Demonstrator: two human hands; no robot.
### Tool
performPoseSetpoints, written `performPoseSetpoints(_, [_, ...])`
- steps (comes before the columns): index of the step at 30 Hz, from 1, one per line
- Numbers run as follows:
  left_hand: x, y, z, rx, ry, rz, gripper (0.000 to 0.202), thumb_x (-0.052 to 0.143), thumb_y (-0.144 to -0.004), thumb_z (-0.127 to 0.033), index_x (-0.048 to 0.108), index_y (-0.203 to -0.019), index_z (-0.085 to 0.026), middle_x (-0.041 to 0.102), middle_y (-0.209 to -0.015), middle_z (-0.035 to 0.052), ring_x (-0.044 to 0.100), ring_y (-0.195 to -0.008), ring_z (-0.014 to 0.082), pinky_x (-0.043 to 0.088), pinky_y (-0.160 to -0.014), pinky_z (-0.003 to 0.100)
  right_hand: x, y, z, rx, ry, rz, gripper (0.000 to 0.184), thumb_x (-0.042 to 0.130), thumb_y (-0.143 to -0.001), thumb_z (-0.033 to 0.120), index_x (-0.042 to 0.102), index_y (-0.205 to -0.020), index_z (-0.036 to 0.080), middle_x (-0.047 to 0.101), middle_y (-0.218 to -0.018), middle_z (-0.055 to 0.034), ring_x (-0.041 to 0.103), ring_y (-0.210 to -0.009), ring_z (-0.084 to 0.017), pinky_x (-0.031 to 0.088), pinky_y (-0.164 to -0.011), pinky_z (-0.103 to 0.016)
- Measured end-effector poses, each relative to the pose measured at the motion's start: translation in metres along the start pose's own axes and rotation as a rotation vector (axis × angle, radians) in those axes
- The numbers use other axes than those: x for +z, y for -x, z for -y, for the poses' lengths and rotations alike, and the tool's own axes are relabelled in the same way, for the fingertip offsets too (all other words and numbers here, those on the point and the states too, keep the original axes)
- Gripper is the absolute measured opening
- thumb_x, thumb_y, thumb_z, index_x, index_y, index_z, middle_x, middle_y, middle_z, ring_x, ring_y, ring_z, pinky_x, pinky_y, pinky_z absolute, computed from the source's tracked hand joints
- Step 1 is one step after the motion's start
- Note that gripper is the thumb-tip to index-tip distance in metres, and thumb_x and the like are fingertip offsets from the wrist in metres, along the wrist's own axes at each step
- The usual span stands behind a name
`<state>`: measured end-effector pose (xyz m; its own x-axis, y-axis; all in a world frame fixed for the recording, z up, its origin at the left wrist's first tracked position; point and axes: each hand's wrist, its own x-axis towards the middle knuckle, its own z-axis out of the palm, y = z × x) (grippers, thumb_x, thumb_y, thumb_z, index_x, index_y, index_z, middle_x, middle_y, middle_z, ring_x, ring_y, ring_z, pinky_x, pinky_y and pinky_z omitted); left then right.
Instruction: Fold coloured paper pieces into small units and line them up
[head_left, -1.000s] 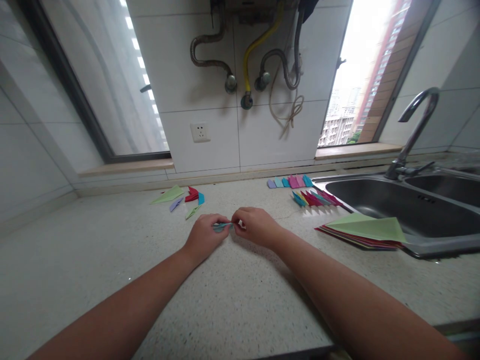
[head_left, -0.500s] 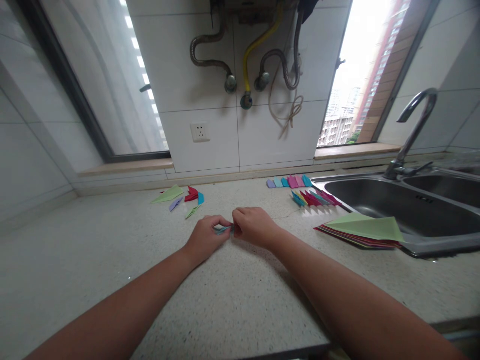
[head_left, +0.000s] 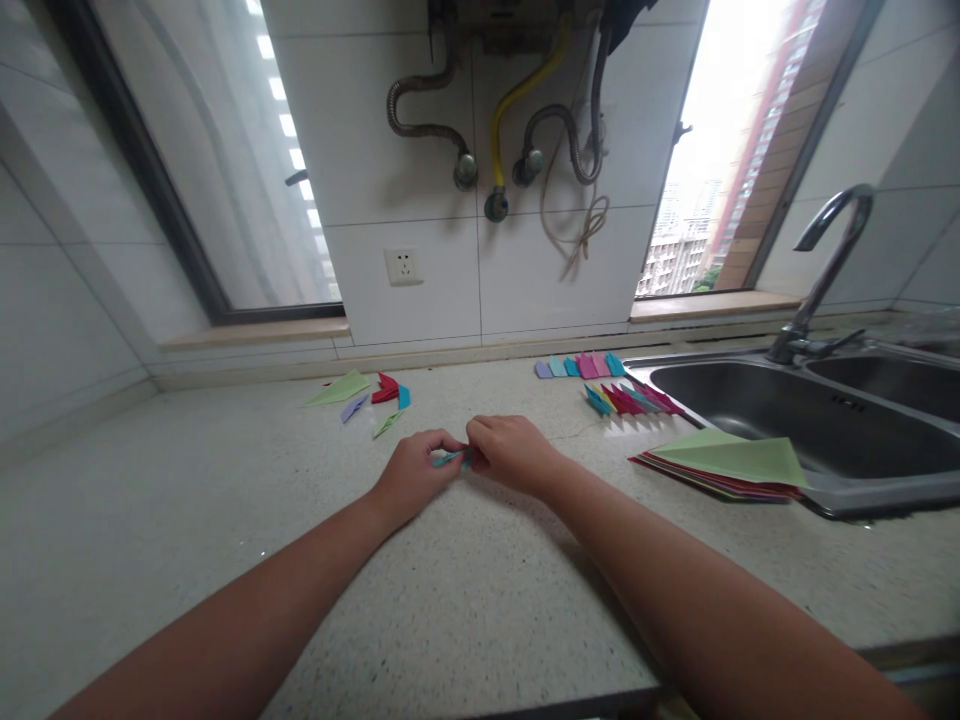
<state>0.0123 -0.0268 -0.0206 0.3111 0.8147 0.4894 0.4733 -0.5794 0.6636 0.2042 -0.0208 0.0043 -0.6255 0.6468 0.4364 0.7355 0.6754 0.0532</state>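
Observation:
Just above the middle of the speckled counter (head_left: pixel 420 600), my left hand (head_left: pixel 421 470) pinches a small light-blue folded paper (head_left: pixel 448 459) between thumb and fingers. My right hand (head_left: pixel 508 448) meets it from the other side, fingertips closed on the same paper's right end. Most of that paper is covered by my fingers, so its exact shape is hidden. Beyond my left hand lie small folded pieces: a green one (head_left: pixel 388 424), a purple one (head_left: pixel 354 407), a red one (head_left: pixel 385 388) and a blue one (head_left: pixel 403 397).
A larger green folded sheet (head_left: pixel 339 388) lies at the back left. Behind my right hand are a row of small folded papers (head_left: pixel 579 367) and a row of pointed ones (head_left: pixel 631 399). A stack of folded sheets (head_left: pixel 720 460) rests against the steel sink (head_left: pixel 825 497), under a tap (head_left: pixel 840 220).
My hands stay in nearly the same place, still pinching the blue paper, a little more of which shows by my right fingertips. The whole view has shifted slightly.

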Motion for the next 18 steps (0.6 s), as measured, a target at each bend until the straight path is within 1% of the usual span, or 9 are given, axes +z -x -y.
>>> performPoseSetpoints(4, [0.0,0.0,0.003,-0.026,0.036,-0.055,0.013,0.065,-0.081,-0.029,0.072,-0.087,-0.02,0.072,-0.087,0.0037,0.065,-0.083,0.0185,0.048,-0.077,0.03,-0.002,0.003,-0.008,0.089,-0.197,-0.037,0.01,0.06,-0.084,0.023,0.062,-0.093,0.019,0.068,-0.089,-0.0032,0.059,-0.075,-0.014,0.034,-0.065,-0.024])
performPoseSetpoints(7, [0.0,-0.001,0.004,-0.02,0.063,-0.075,0.016,0.065,-0.083,-0.032,0.073,-0.091,-0.021,0.072,-0.09,0.0046,0.065,-0.086,0.019,0.048,-0.08,0.031,0.002,0.005,-0.013,0.105,-0.356,-0.072,0.016,0.062,-0.084,0.025,0.063,-0.1,0.019,0.068,-0.088,-0.0019,0.057,-0.073,-0.012,0.037,-0.067,-0.024])
performPoseSetpoints(11, [-0.002,-0.002,0.003,0.046,0.088,-0.107,0.017,0.066,-0.084,-0.034,0.072,-0.095,-0.022,0.071,-0.097,0.0053,0.063,-0.095,0.0198,0.046,-0.087,0.034,0.01,0.004,-0.016,0.137,-0.497,-0.087,0.012,0.062,-0.084,0.026,0.065,-0.093,0.019,0.066,-0.087,-0.0018,0.056,-0.069,-0.011,0.039,-0.065,-0.023])
performPoseSetpoints(15, [-0.002,-0.004,0.007,0.084,0.021,-0.159,0.014,0.066,-0.085,-0.032,0.071,-0.094,-0.023,0.07,-0.095,0.0041,0.061,-0.094,0.0201,0.046,-0.082,0.034,0.014,0.002,-0.016,0.171,-0.578,-0.131,0.008,0.061,-0.085,0.024,0.064,-0.088,0.019,0.065,-0.083,-0.0013,0.058,-0.068,-0.011,0.04,-0.064,-0.023])
performPoseSetpoints(18, [-0.003,-0.005,0.009,0.139,-0.07,-0.179,0.011,0.066,-0.084,-0.029,0.07,-0.093,-0.024,0.07,-0.094,0.0033,0.06,-0.094,0.0207,0.045,-0.081,0.036,0.011,0.003,-0.017,0.159,-0.552,-0.168,0.007,0.061,-0.085,0.024,0.063,-0.089,0.019,0.064,-0.083,-0.0012,0.057,-0.07,-0.012,0.04,-0.064,-0.024])
